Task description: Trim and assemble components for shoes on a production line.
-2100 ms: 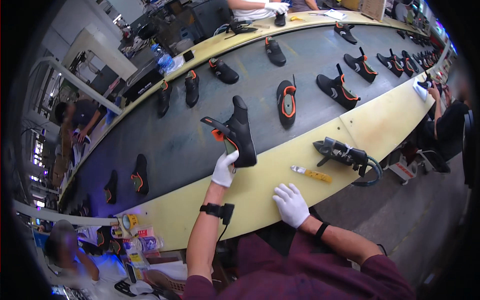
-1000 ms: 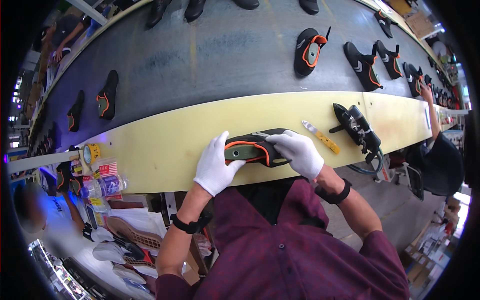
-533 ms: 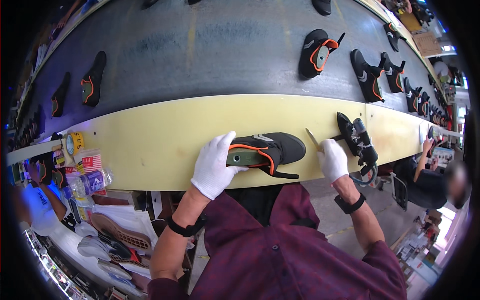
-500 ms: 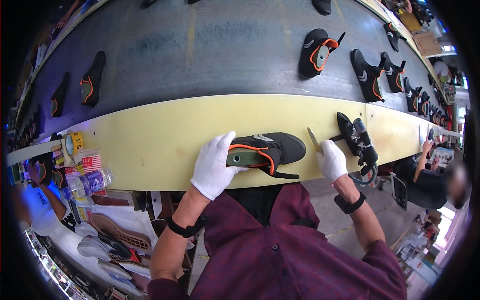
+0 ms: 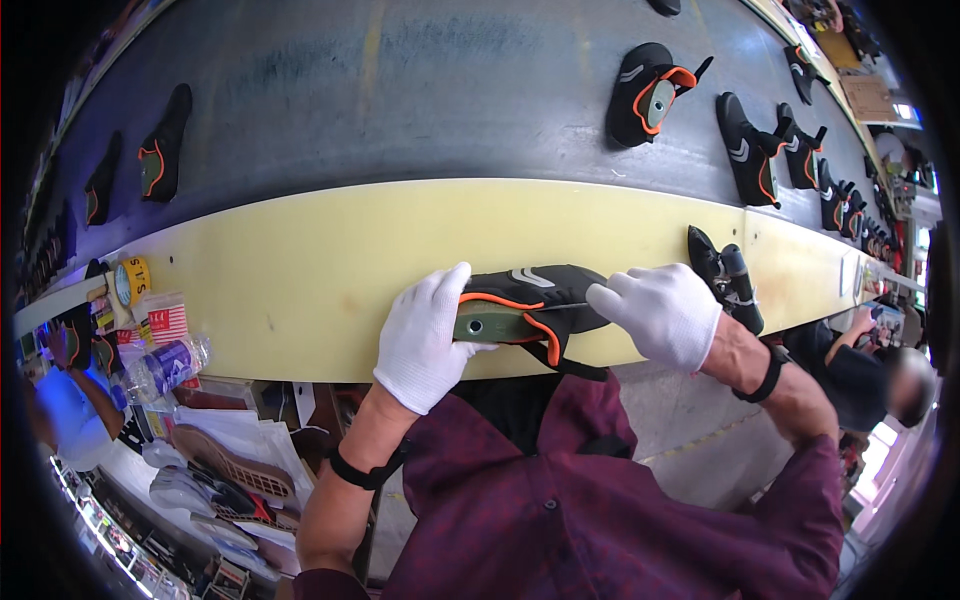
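Observation:
A black shoe upper (image 5: 565, 283) with orange collar edging lies on its side, toe to the right. Inside it sits a green last (image 5: 490, 326), its heel end toward my left hand (image 5: 422, 338). That hand, in a white glove, is wrapped round the heel end. My right hand (image 5: 662, 315), also gloved, is closed over the toe side and grips a thin metal blade-like tool (image 5: 568, 307). The tool's tip reaches the shoe's opening by the tongue; its handle is hidden in the fingers. The strap hangs toward me, past the board's near edge.
The pale yellow board (image 5: 330, 250) borders a dark conveyor belt (image 5: 450, 110) carrying several similar shoes (image 5: 650, 95). A black hand tool (image 5: 738, 280) lies to the right. Yellow tape (image 5: 132, 280) and a plastic bottle (image 5: 168, 365) stand left. A co-worker (image 5: 850, 370) sits at the right.
My right hand has moved left onto the shoe, bringing the metal tool from upright beside the toe to the shoe's opening. My left hand keeps its hold. Shoes on the belt appear slightly shifted.

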The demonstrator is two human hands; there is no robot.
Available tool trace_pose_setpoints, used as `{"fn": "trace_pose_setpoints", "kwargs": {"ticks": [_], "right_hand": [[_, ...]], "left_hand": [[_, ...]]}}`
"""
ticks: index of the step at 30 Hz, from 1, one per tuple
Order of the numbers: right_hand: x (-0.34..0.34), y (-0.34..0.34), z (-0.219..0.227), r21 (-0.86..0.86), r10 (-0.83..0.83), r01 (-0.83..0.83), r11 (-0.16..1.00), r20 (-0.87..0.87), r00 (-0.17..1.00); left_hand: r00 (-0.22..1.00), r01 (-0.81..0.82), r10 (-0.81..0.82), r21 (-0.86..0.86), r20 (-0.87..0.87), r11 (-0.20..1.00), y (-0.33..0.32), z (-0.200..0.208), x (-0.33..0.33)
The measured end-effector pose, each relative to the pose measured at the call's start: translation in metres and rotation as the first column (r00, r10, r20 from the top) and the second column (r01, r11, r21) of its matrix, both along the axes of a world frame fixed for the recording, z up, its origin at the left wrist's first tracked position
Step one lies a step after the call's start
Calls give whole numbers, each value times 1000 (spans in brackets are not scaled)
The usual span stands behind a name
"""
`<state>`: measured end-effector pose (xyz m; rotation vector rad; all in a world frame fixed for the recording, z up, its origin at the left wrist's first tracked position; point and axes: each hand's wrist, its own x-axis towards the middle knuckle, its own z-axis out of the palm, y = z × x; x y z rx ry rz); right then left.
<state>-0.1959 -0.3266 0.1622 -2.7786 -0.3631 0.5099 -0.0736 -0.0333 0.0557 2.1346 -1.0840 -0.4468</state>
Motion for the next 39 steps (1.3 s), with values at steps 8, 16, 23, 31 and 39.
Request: {"fn": "trace_pose_setpoints", "kwargs": {"ticks": [8,16,23,31,39], "right_hand": [[0,48,-3,-216,-53,68,974,74,996],[-32,68,-51,4,-486,488,873,99,868],[-36,63,-54,69,-550,546,835,64,833],[-121,42,-80,273,-739,690,670,329,588],[-91,54,-68,521,-622,388,760,409,668]], "left_hand": [[1000,-1,1,27,26,1000,-1,-1,0],[972,110,-76,144,-224,983,-29,3,34],[956,205,-102,378,-274,903,-59,21,44],[974,85,0,365,-226,927,-53,20,34],[960,4,77,287,-270,958,-45,11,27]]}}
